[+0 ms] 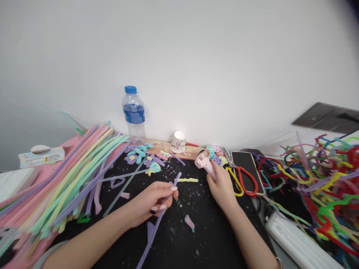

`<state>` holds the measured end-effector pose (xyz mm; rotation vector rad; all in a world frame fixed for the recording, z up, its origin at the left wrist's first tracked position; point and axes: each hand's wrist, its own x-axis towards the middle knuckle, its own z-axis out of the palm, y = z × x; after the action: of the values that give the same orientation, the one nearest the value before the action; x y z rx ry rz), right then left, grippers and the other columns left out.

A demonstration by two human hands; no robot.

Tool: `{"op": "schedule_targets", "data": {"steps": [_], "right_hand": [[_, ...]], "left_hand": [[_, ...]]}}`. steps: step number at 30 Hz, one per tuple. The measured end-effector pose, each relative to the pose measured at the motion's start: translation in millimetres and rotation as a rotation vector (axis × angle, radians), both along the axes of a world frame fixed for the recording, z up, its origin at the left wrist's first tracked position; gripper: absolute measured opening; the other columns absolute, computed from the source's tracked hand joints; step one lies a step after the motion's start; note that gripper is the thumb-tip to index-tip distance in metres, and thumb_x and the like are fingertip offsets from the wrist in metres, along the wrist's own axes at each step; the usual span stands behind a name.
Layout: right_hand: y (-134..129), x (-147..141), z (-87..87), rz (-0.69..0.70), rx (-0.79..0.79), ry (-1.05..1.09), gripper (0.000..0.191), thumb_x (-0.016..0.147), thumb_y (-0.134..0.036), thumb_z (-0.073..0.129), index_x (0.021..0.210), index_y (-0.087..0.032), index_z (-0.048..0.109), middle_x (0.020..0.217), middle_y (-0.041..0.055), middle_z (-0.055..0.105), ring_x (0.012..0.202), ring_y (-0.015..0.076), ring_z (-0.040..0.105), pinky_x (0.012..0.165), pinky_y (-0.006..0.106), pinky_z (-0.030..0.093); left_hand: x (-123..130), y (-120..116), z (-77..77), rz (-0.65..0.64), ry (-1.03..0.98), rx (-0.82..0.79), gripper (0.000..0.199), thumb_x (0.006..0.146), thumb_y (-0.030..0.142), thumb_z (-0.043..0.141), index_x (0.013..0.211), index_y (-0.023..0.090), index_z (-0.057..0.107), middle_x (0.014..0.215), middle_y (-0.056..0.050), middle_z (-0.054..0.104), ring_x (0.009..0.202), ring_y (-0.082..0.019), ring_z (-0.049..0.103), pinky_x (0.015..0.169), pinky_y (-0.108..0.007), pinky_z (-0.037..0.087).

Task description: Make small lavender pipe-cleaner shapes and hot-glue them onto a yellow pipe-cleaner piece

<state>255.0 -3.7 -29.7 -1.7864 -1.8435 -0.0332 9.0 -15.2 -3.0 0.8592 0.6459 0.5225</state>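
My left hand (157,201) is closed in a pinch on a lilac pipe cleaner (157,221), which slants from above my fingertips to the front edge of the view. A bent lilac loop lies against its lower part. My right hand (222,183) wraps round a small pale pink device (204,163) that looks like an electric trimmer, its head pointing up and left; some fingers are hidden behind it. Between my hands lies a short yellow pipe cleaner piece (188,180). Close to my right hand rest scissors (246,181) with red and yellow handles.
Pastel pipe cleaners (92,164) heap at left, with a water bottle (134,112) behind. A paper cup (178,142) stands near small fuzzy shapes (153,162). At right are a phone (248,168), tangled bright pipe cleaners (322,186) and a white power strip (297,239).
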Motion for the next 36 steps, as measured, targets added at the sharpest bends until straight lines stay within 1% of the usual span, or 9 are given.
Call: {"op": "schedule_targets", "data": {"steps": [3,6,8,10,12,15,20,29,36], "right_hand": [[-0.3,-0.4,-0.2,-0.01,0.001,-0.06,0.048,0.079,-0.019,0.043,0.126,-0.008,0.045,0.107,0.0164,0.057,0.099,0.0301,0.05,0.086,0.046,0.041],[-4.0,-5.3,10.1,-0.034,0.064,-0.047,0.045,0.078,-0.024,0.05,0.121,-0.011,0.048,0.106,0.0159,0.054,0.098,0.031,0.048,0.084,0.047,0.039],[-9.0,-11.0,19.6,-0.027,0.148,0.055,0.033,0.082,-0.027,0.048,0.112,-0.015,0.052,0.105,0.0135,0.054,0.098,0.0286,0.048,0.084,0.044,0.039],[-15.8,-18.4,27.3,0.038,0.147,0.258,0.02,0.087,-0.027,0.043,0.1,-0.017,0.053,0.09,0.0078,0.056,0.082,0.0212,0.052,0.072,0.033,0.042],[-23.2,-27.4,31.3,0.171,0.05,0.436,0.017,0.09,-0.028,0.04,0.089,-0.019,0.053,0.074,0.002,0.053,0.065,0.0158,0.049,0.06,0.027,0.039],[-32.1,-41.4,31.6,0.397,-0.1,0.632,0.019,0.091,-0.029,0.04,0.091,-0.019,0.056,0.072,0.0003,0.051,0.064,0.0135,0.048,0.059,0.025,0.038],[-36.2,-55.1,29.1,0.532,-0.349,0.905,0.025,0.09,-0.033,0.044,0.1,-0.019,0.063,0.074,0.0002,0.051,0.053,0.0083,0.041,0.047,0.02,0.033],[-32.5,-58.6,24.2,0.46,-0.467,1.137,0.021,0.082,-0.035,0.058,0.09,-0.017,0.067,0.07,-0.0005,0.052,0.048,0.0053,0.037,0.041,0.018,0.028],[-31.3,-55.2,22.0,0.479,-0.536,1.237,0.021,0.081,-0.033,0.059,0.095,-0.02,0.066,0.066,-0.0021,0.053,0.047,0.0049,0.035,0.041,0.018,0.029]], "left_hand": [[-0.2,-1.4,2.4,-0.061,-0.002,0.002,0.023,0.087,0.029,0.048,0.076,0.012,0.059,0.04,0.009,0.036,0.033,-0.003,0.014,0.036,-0.019,0.015],[-0.2,-2.9,4.5,-0.106,-0.012,0.011,0.024,0.087,0.028,0.048,0.076,0.011,0.06,0.039,0.009,0.035,0.032,-0.003,0.015,0.036,-0.019,0.017],[-0.3,-4.0,5.5,-0.134,-0.025,0.019,0.025,0.087,0.027,0.047,0.076,0.01,0.061,0.038,0.009,0.035,0.032,-0.003,0.015,0.037,-0.019,0.018],[-0.3,-5.0,6.2,-0.169,-0.039,0.022,0.025,0.087,0.025,0.047,0.075,0.01,0.061,0.038,0.008,0.035,0.032,-0.003,0.016,0.037,-0.019,0.018],[-0.5,-5.9,6.6,-0.203,-0.046,0.014,0.024,0.087,0.024,0.047,0.074,0.01,0.061,0.038,0.008,0.036,0.032,-0.003,0.016,0.037,-0.019,0.018],[-1.1,-6.6,6.7,-0.237,-0.063,-0.016,0.023,0.086,0.025,0.048,0.074,0.01,0.061,0.037,0.008,0.037,0.031,-0.003,0.016,0.037,-0.018,0.02],[-3.4,-5.6,7.0,-0.236,-0.138,-0.094,0.022,0.086,0.024,0.048,0.075,0.011,0.061,0.035,0.01,0.031,0.032,-0.004,0.013,0.037,-0.018,0.02],[-3.0,-2.5,5.6,-0.219,-0.116,-0.124,0.022,0.087,0.022,0.046,0.075,0.011,0.06,0.034,0.009,0.03,0.031,-0.004,0.012,0.035,-0.018,0.018],[-3.4,-1.0,4.2,-0.215,-0.105,-0.127,0.022,0.087,0.022,0.046,0.075,0.01,0.06,0.034,0.009,0.03,0.031,-0.004,0.013,0.036,-0.017,0.018]]}}
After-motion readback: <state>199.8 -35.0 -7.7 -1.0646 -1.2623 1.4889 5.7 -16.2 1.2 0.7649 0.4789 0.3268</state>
